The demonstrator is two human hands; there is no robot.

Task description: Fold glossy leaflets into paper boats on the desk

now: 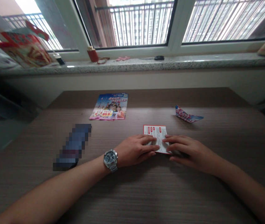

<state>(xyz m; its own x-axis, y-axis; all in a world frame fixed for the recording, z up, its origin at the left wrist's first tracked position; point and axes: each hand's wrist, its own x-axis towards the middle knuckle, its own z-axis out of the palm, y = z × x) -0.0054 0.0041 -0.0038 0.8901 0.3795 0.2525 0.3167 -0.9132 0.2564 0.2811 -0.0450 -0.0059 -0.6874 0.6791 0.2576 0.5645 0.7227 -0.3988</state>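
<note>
A white sheet of printed paper with red headings and a red border lies on the brown table, looking like a folded leaflet. Across its left part rest the fingers of my left hand, stretched out and holding nothing; a metal watch is on that wrist. My right hand has its fingers apart, with the fingertips at the sheet's right edge. Parts of the sheet are hidden under the fingers of both hands.
Colourful flyers lie stacked at the back left. A folded paper shape stands at the back right. Left of my arm is a pixelated dark object. Along the granite sill are scissors and a red bottle.
</note>
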